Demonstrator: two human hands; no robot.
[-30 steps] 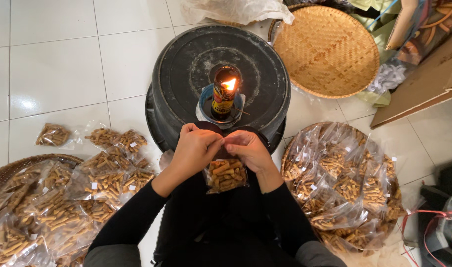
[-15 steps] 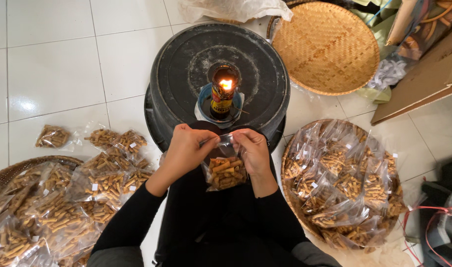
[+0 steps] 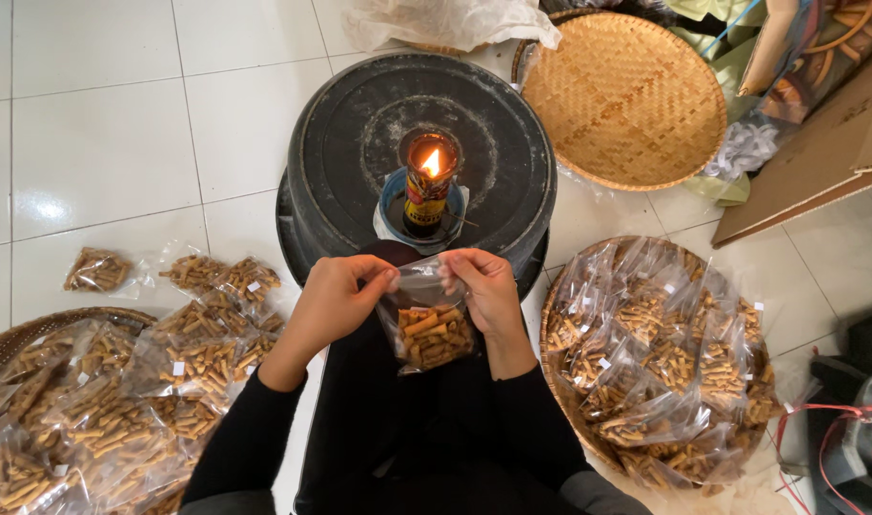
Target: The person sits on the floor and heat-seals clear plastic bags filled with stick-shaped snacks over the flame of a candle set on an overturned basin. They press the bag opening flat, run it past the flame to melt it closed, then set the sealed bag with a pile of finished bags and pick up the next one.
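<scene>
White tiled floor [image 3: 102,143]: both hands' fingers pinch the open top of a small clear plastic bag of golden snack sticks [image 3: 431,329] — left hand [image 3: 336,305], right hand [image 3: 483,286] — just before the lit candle [image 3: 428,181]. Mouth seemingly unsealed; packets heaped either side.

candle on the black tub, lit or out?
Lit. The candle shows a bright orange flame at its top, glowing inside the holder on the upturned black tub.

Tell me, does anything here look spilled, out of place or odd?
Nothing is spilled. Both hands, left hand and right hand, hold a small clear bag of snack sticks by its top. One oddity: a lit candle burns on an upturned black tub, close to the plastic.
</scene>
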